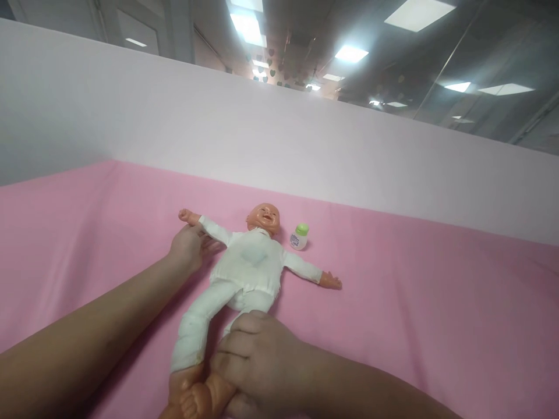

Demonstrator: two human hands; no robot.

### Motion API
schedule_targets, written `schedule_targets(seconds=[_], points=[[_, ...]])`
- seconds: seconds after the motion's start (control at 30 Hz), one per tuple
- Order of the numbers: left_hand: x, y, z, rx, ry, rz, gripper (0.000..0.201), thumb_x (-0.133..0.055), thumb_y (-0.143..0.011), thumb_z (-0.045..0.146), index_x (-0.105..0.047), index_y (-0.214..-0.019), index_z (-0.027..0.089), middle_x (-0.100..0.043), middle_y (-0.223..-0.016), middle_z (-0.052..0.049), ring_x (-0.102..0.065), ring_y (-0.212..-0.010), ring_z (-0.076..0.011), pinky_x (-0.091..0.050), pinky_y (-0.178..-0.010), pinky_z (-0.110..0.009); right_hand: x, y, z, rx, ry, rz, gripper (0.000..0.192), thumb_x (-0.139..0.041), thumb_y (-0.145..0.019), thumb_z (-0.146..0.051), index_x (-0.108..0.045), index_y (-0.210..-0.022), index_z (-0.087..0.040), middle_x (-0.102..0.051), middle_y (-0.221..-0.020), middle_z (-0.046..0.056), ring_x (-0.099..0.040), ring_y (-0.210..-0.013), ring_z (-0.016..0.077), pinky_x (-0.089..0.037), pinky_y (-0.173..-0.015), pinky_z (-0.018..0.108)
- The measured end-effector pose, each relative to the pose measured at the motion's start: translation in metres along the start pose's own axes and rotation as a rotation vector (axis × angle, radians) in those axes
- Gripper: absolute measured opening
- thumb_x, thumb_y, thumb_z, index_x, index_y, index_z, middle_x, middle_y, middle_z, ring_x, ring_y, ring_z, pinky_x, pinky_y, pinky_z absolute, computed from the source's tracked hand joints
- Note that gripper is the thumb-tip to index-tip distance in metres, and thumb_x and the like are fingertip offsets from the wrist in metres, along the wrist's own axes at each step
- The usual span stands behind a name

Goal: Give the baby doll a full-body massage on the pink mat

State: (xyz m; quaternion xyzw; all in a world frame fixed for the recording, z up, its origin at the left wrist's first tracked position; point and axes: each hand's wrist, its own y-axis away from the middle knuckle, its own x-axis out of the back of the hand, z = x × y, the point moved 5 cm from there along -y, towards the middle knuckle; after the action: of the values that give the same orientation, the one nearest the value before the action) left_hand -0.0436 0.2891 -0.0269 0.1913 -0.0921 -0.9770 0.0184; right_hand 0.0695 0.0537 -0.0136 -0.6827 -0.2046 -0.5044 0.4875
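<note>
At the far left the person's left forearm runs in from the lower corner across the pink sheet [437,302] that covers the table. The left hand [188,247] lies at the doll's [247,265] outstretched arm, the one that ends in a small raised fist; its fingers [209,244] are loosely spread and rest against the white sleeve just below the shoulder, touching it but not gripping it. The doll lies on its back near the middle of the sheet, head pointing away toward the pale wall [279,139], both arms flung out to the sides, dressed in a white top and white trousers with a faint greyish patch on the chest. Its legs run down toward the viewer, and the bare feet come together at the bottom edge of the view. There the right hand [257,361] is clenched around the doll's lower leg, fingers [238,343] wrapped over the trouser cuff and ankle, hiding most of that leg. Just beside the doll's head, to the right and not touching it, a small white bottle [299,237] with a green cap stands upright on the sheet.
</note>
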Motion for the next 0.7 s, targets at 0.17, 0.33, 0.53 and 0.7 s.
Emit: schedule_targets(seconds=[0.17,0.33,0.53,0.7], points=[[-0.025,0.034,0.01,-0.492,-0.464,-0.22,0.037,-0.052,-0.097,0.04,-0.052,-0.132,0.027,-0.061,-0.133,-0.01,-0.061,-0.122,-0.028,-0.057,-0.096,-0.047,0.035,-0.007,-0.002,-0.005,-0.09,0.262,0.035,-0.055,-0.089,-0.038,-0.06,-0.117,-0.017,-0.073,-0.102,0.007,-0.068,-0.092,0.0177,-0.055,-0.086,0.033],[-0.049,0.062,0.003,-0.956,-1.093,-0.495,0.043,-0.045,-0.099,0.035,-0.054,-0.14,0.022,-0.056,-0.142,-0.012,-0.049,-0.134,-0.0305,-0.04,-0.114,-0.052,0.074,0.004,0.012,-0.119,-0.036,0.568,0.048,-0.058,-0.079,-0.025,-0.055,-0.126,-0.014,-0.068,-0.118,0.015,-0.067,-0.106,0.0253,-0.057,-0.093,0.044],[-0.053,0.061,-0.001,-1.041,-1.301,-0.537,0.046,-0.044,-0.098,0.03,-0.055,-0.142,0.024,-0.056,-0.143,-0.012,-0.047,-0.135,-0.0323,-0.043,-0.111,-0.053,0.071,0.019,0.06,-0.422,0.109,0.476,0.034,-0.064,-0.088,-0.025,-0.06,-0.122,-0.021,-0.063,-0.131,0.016,-0.061,-0.119,0.0301,-0.053,-0.1,0.053],[-0.049,0.054,0.001,-0.888,-1.148,-0.507,0.043,-0.05,-0.095,0.035,-0.058,-0.137,0.025,-0.058,-0.141,-0.009,-0.051,-0.132,-0.029,-0.044,-0.11,-0.047,0.068,0.022,0.068,-0.461,0.133,0.459,0.031,-0.064,-0.09,-0.028,-0.061,-0.12,-0.021,-0.063,-0.132,0.015,-0.061,-0.12,0.0285,-0.053,-0.101,0.05]])
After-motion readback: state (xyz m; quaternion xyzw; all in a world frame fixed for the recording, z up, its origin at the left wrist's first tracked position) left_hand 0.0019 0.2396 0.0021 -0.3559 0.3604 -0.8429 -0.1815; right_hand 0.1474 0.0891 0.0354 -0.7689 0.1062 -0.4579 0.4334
